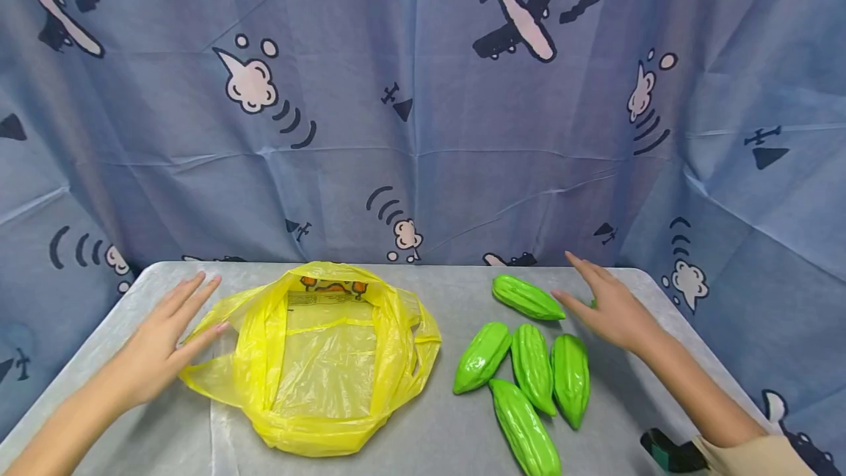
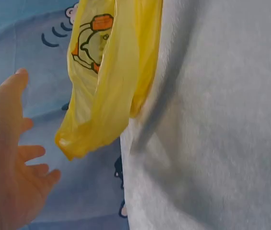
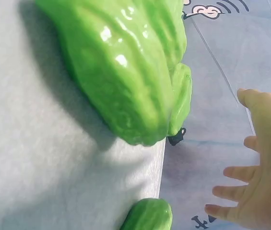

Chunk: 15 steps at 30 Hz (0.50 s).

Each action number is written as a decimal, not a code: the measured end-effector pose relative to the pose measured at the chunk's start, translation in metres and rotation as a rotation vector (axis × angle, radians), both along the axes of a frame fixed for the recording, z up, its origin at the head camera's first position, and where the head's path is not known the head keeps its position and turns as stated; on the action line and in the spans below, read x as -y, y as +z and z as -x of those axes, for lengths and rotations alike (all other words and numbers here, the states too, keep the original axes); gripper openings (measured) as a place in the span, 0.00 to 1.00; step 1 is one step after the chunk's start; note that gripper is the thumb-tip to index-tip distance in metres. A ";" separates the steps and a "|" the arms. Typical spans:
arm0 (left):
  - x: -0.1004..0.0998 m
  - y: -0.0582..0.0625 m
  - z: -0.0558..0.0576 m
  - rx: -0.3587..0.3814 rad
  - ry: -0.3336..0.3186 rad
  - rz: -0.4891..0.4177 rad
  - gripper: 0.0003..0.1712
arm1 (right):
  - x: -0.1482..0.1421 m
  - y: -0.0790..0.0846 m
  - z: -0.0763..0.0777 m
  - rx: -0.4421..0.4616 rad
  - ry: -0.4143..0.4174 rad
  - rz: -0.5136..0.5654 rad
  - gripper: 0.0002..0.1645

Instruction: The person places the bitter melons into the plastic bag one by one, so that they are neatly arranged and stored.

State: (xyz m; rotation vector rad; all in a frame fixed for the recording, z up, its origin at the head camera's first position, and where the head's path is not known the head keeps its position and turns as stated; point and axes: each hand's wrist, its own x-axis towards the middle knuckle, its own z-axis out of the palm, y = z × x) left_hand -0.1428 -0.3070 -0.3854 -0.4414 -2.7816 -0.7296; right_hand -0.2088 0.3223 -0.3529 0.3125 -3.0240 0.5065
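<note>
Creased blue fabric (image 1: 423, 123), printed with cartoon airplanes and puffs of smoke, hangs behind a mottled grey table (image 1: 423, 454) with rounded corners. Between the left hand (image 1: 155, 347) and the right hand (image 1: 613, 312), closer to the left, sits a yellow plastic bag (image 1: 330, 377), thin, crinkled and translucent, its mouth gaping toward the person. Through that roughly square opening its paler inner wall shows, with an orange-and-black cartoon print (image 1: 333, 286) near the far rim. Beside the bag's outer side, the left hand has its fingers extended and grips nothing; the left wrist view shows it apart from the plastic. Near the right hand, on its inner side, lie glossy green gourds (image 1: 532, 369), oblong, tapered and ribbed: four bunched toward the person, one farther off by the fingertips. A green sliver (image 1: 593, 304) shows behind the right hand, whose spread fingers hold nothing. A beige sleeve (image 1: 756, 455) covers that forearm, with a black-and-teal object (image 1: 667, 452) at its cuff.
</note>
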 end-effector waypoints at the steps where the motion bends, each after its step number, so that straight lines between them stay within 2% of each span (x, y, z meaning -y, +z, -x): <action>1: -0.001 0.000 -0.001 -0.008 -0.006 -0.011 0.43 | 0.001 0.000 0.002 0.002 0.011 0.010 0.52; 9: -0.018 0.005 -0.006 -0.017 -0.017 -0.050 0.40 | 0.011 -0.002 0.016 -0.001 0.060 0.038 0.47; 15: -0.031 0.001 -0.007 -0.054 -0.058 -0.072 0.39 | 0.014 -0.005 0.027 0.011 0.078 0.077 0.44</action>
